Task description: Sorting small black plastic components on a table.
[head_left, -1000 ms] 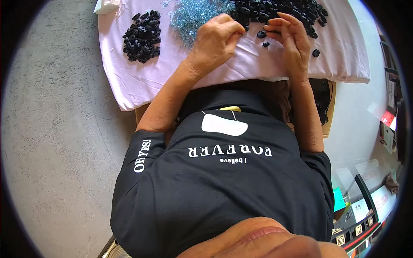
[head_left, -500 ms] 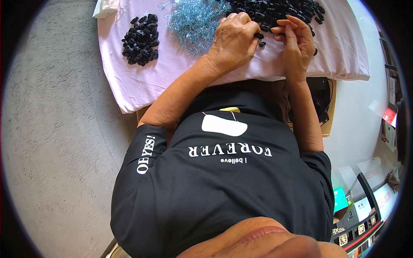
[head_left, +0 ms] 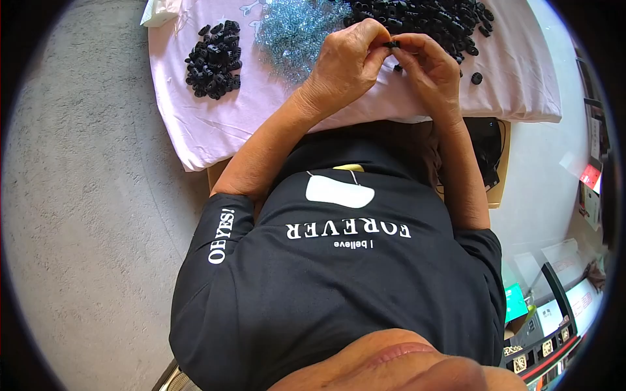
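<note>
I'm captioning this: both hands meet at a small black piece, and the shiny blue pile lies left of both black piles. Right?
No: the head view shows the shiny blue pile between the smaller black pile and larger black pile. The left hand and right hand meet at a small black piece.

bright | cloth (head_left: 261, 114) glaring at left edge | fisheye bend | corners black

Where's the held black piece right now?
Near the head view's top, right of centre: the black piece is pinched between the left hand and right hand.
</note>
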Available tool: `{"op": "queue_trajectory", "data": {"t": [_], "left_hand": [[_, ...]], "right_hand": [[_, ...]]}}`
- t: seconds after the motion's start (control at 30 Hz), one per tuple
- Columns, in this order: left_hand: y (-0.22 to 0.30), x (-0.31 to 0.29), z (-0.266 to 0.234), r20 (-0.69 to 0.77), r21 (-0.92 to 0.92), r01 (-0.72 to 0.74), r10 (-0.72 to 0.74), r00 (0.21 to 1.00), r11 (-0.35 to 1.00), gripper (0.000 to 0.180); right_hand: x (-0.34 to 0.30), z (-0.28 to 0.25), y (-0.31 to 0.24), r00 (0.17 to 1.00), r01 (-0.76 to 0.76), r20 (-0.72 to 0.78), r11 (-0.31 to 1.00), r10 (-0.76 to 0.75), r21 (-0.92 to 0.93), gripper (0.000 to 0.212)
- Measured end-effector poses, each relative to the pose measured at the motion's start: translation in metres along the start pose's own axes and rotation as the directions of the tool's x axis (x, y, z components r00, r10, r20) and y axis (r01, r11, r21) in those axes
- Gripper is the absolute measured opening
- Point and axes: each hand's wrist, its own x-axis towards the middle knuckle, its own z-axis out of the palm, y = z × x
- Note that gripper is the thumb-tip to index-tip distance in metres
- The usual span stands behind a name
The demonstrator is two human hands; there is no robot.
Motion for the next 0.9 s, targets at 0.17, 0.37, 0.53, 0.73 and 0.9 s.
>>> {"op": "queue_trajectory", "data": {"t": [0.17, 0.37, 0.53, 0.73, 0.9], "left_hand": [[-0.001, 0.005, -0.008, -0.016, -0.050, 0.054, -0.054, 0.998, 0.997, 0.011], [-0.013, -0.006, -0.031, 0.112, 0.141, 0.087, -0.103, 0.988, 0.986, 0.006], [-0.010, -0.026, -0.025, 0.160, 0.294, 0.078, -0.129, 0.979, 0.953, 0.008], [-0.010, -0.030, -0.019, 0.125, 0.327, 0.091, -0.139, 0.982, 0.940, 0.009], [-0.010, -0.031, -0.021, 0.145, 0.333, 0.061, -0.116, 0.983, 0.941, 0.007]], "right_hand": [[0.000, -0.003, -0.007, 0.997, -0.077, 0.022, 0.989, 0.075, 0.126, 0.018], [0.001, -0.010, 0.000, 0.998, -0.060, 0.009, 0.985, 0.059, 0.164, 0.017], [-0.001, -0.010, 0.004, 0.999, -0.031, -0.009, 0.989, 0.033, 0.144, 0.023], [-0.003, -0.009, 0.006, 0.998, -0.060, -0.003, 0.993, 0.061, 0.099, 0.027], [-0.003, -0.001, -0.002, 0.997, -0.053, -0.045, 0.984, 0.061, 0.171, 0.025]]}}
